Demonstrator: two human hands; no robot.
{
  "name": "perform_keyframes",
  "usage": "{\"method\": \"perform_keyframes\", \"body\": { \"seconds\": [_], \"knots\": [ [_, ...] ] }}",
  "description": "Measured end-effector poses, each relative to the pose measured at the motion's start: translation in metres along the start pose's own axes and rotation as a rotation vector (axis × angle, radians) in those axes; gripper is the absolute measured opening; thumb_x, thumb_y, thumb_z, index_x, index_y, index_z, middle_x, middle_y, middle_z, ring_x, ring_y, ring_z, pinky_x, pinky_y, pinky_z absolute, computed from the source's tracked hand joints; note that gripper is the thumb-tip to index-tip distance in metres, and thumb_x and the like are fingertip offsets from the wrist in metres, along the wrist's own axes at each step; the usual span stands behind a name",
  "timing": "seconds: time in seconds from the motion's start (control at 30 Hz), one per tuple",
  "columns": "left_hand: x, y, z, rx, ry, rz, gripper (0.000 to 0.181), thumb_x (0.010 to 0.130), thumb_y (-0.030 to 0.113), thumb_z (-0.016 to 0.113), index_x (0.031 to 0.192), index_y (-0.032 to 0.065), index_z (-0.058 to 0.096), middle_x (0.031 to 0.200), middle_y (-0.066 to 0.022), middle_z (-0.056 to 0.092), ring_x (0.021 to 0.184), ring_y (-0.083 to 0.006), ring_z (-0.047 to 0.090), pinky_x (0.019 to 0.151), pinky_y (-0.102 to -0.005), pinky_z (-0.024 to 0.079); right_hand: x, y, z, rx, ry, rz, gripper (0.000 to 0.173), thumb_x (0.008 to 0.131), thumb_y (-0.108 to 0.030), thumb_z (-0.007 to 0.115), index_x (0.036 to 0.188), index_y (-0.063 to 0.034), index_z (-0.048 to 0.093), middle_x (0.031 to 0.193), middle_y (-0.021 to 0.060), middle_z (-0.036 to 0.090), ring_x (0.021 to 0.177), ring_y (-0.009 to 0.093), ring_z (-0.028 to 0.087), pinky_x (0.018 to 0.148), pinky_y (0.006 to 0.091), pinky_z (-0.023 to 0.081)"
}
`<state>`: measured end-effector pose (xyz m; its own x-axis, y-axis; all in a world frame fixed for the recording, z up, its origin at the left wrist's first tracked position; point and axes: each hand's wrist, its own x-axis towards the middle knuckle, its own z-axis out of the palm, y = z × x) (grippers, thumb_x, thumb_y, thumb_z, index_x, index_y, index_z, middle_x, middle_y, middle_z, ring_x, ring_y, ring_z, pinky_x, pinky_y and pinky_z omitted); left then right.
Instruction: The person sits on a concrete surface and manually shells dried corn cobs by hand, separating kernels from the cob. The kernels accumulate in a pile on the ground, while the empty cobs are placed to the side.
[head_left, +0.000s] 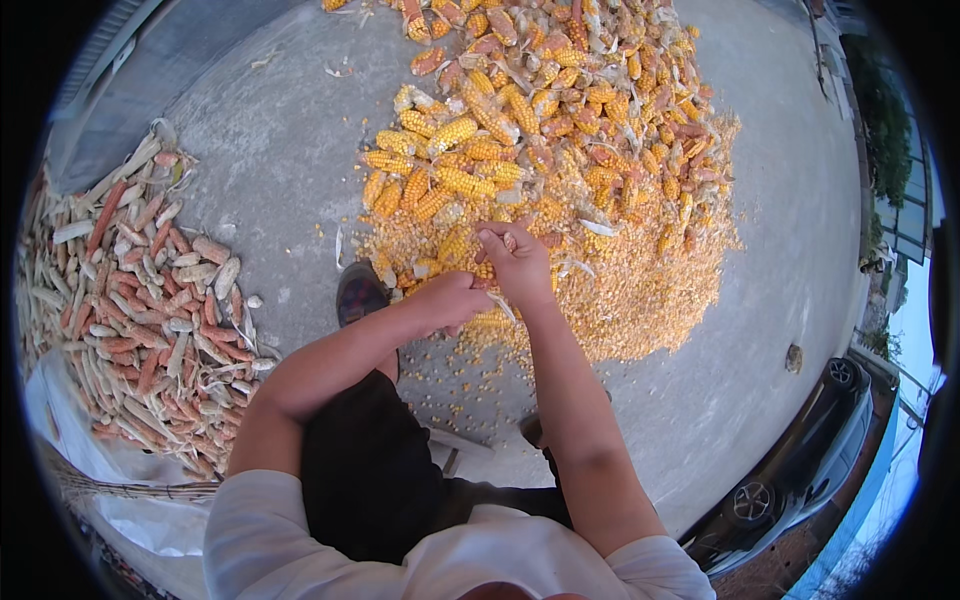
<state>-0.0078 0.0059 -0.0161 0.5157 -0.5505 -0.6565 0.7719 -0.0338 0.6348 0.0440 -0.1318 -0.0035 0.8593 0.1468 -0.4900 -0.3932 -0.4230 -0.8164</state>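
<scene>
Both my hands are together over the near edge of the corn pile. My left hand (456, 301) is curled, knuckles up, around a reddish corn cob (484, 283), of which only a short end shows. Just above and to the right, my right hand (517, 262) has its thumb and fingers closed on a reddish piece of cob (510, 241), mostly covered by the fingers. Whether the two pieces touch is hidden. Beneath the hands lie yellow ears of corn (465, 180), partly shelled ears and loose kernels (637, 300). A pale husk strip (502, 306) lies beside my left fingers.
At left, a heap of bare cobs (165, 315) lies on the concrete floor (285, 135), near white plastic sheeting (150, 517) and a twig broom (142, 489). My shoe (360, 292) is beside the corn pile. A stone (793, 358) and a dark car (780, 472) are at right.
</scene>
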Motion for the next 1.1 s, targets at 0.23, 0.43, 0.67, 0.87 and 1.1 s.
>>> {"method": "perform_keyframes", "body": {
  "seconds": [0.23, 0.43, 0.67, 0.87, 1.1],
  "knots": [
    [0.009, -0.004, -0.003, 0.039, -0.008, -0.052, 0.028, 0.083, 0.028, 0.057, 0.072, 0.0028, 0.054, 0.058, -0.007, 0.054, 0.049, -0.02, 0.053, 0.05, -0.036, 0.044, -0.011, 0.008, -0.008, 0.587, -0.04, 0.164, 0.031, 0.093, -0.025, 0.056, 0.111, 0.0003, 0.06, 0.083, 0.0044, 0.065, 0.063, 0.009, 0.054, 0.057, 0.0231, 0.044],
    [0.012, -0.016, 0.008, 0.902, 0.369, 0.176, 0.035, 0.083, 0.031, 0.053, 0.074, -0.0023, 0.062, 0.069, -0.0226, 0.062, 0.067, -0.0395, 0.062, 0.059, -0.0492, 0.046, -0.026, 0.001, 0.007, 0.341, -0.038, -0.041, 0.025, 0.092, -0.02, 0.058, 0.109, -0.0024, 0.061, 0.096, 0.0054, 0.063, 0.09, 0.015, 0.058, 0.083, 0.0284, 0.046],
    [0.015, -0.007, 0.018, 1.07, 0.359, 0.32, 0.03, 0.083, 0.027, 0.052, 0.088, -0.001, 0.062, 0.073, -0.0218, 0.063, 0.071, -0.0398, 0.062, 0.059, -0.0503, 0.046, -0.033, 0.017, 0.017, 0.115, 0.169, -0.24, 0.021, 0.086, -0.02, 0.062, 0.103, -0.0067, 0.065, 0.093, 0.0112, 0.066, 0.091, 0.026, 0.062, 0.081, 0.0345, 0.047],
    [0.012, -0.023, 0.01, 0.289, 0.154, 0.089, 0.021, 0.085, 0.022, 0.052, 0.079, 0.0029, 0.056, 0.052, -0.0076, 0.05, 0.044, -0.0188, 0.051, 0.042, -0.0349, 0.04, -0.027, -0.005, 0.0, -0.032, 0.094, -0.238, 0.016, 0.084, -0.019, 0.062, 0.097, -0.009, 0.066, 0.088, 0.0131, 0.067, 0.08, 0.03, 0.064, 0.073, 0.0371, 0.05],
    [-0.002, -0.007, 0.008, -0.723, -0.214, -0.07, 0.012, 0.083, 0.017, 0.054, 0.08, 0.0055, 0.052, 0.054, -0.0032, 0.045, 0.044, -0.0161, 0.042, 0.046, -0.0339, 0.041, -0.02, -0.009, -0.009, 0.116, -0.021, -0.125, 0.02, 0.088, -0.023, 0.061, 0.102, -0.0102, 0.066, 0.082, 0.01, 0.066, 0.071, 0.02, 0.063, 0.07, 0.0328, 0.049]
  ]
}}
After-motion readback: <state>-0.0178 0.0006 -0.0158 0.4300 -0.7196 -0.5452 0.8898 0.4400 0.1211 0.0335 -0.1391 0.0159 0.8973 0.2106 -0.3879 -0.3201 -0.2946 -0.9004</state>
